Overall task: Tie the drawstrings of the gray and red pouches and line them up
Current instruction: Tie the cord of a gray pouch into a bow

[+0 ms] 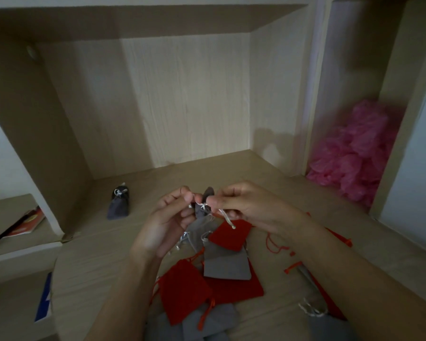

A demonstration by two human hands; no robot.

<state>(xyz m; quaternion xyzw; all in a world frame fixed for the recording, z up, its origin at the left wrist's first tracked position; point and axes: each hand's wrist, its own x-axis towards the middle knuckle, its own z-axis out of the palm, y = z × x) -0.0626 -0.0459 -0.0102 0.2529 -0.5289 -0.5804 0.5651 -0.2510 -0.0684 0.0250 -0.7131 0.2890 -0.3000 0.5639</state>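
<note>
- Untied gray pouches (194, 324) and red pouches (182, 289) lie heaped nearest, overlapping on the surface (103, 254)
- Left hand (167, 217) and right hand (244, 203) each pinch the silver drawstring (228, 220) at the neck of a held gray pouch (201, 214), raised above the heap
- One tied gray pouch (118, 205) stands well apart, far left
- Likely light, soft, floppy fabric; thin cord looks slippery, so grip close to the knot

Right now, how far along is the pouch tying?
Done: one tied gray pouch sits back left. In hand: left hand and right hand pinch the silver drawstrings of a second gray pouch. Remaining: the pile of red and gray pouches on the desk.
</note>
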